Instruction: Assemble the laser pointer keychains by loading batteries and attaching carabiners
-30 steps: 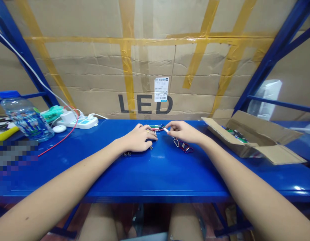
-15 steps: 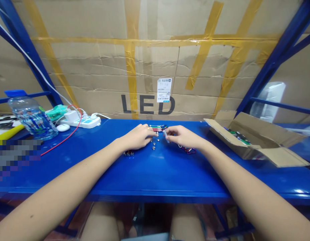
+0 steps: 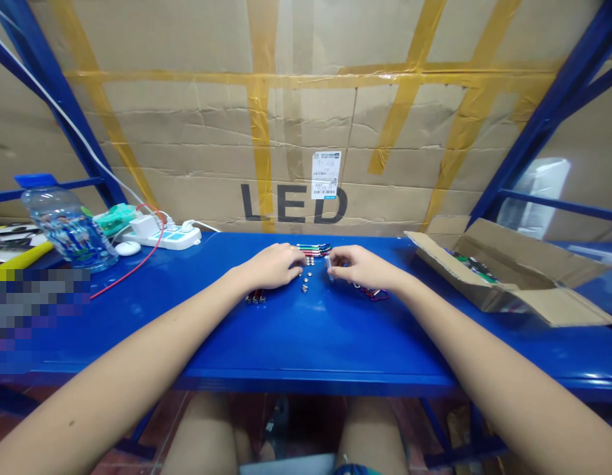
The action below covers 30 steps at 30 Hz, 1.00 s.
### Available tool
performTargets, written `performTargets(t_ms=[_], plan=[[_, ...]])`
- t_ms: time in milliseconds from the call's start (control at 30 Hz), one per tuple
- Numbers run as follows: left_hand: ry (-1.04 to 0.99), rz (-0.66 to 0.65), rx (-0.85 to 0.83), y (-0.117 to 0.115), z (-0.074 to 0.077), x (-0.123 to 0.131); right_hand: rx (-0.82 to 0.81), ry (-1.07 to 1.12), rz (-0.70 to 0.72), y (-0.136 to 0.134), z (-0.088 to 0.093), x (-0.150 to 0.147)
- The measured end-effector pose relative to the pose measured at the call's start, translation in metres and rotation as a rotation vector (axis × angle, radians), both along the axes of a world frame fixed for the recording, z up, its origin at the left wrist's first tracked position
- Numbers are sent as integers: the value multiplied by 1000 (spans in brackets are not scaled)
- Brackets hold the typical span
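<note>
My right hand (image 3: 354, 265) is closed in a pinch on a small whitish, see-through strip or tube (image 3: 329, 266), held upright just above the table. My left hand (image 3: 272, 266) rests low over the blue table (image 3: 306, 349) with its fingers curled together; anything in them is hidden. Between the hands lie several small silvery round pieces (image 3: 305, 287), like button cells. Behind them is a row of coloured metal tubes (image 3: 313, 251). Several dark tubes with silvery ends (image 3: 255, 299) lie partly under my left wrist. Beside my right wrist are coloured carabiner clips (image 3: 374, 293).
An open cardboard box (image 3: 498, 290) with small coloured parts stands at right. At left are a bottle with a blue cap (image 3: 68, 224), a white power strip (image 3: 172, 236), a red cable (image 3: 138, 269) and a white mouse (image 3: 127, 249). A large carton (image 3: 197, 145) stands behind.
My left hand has drawn back slightly to the left, its fingers more curled, so more silvery pieces show. The right hand keeps its pinch. The view has shifted slightly.
</note>
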<state>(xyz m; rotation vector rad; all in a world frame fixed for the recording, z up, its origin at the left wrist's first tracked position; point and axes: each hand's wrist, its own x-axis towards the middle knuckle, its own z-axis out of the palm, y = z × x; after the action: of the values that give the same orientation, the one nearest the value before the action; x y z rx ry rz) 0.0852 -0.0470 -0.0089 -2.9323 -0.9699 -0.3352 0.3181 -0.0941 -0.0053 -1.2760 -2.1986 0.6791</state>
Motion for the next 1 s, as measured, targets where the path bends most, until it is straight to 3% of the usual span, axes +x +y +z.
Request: performTargets(t_ms=[133,400,633,1000], plan=[[24,-20,-101,2,0,0,-4,-11,18,-2,-1,-4],[19,50,-55,0,3,0,42,18,97,1,-10,-6],[-339,-141,49,-15,5,7,108,61,108,7,-19,-4],[-349,-316,77,-13,-5,11,86,99,95,4,-13,-8]])
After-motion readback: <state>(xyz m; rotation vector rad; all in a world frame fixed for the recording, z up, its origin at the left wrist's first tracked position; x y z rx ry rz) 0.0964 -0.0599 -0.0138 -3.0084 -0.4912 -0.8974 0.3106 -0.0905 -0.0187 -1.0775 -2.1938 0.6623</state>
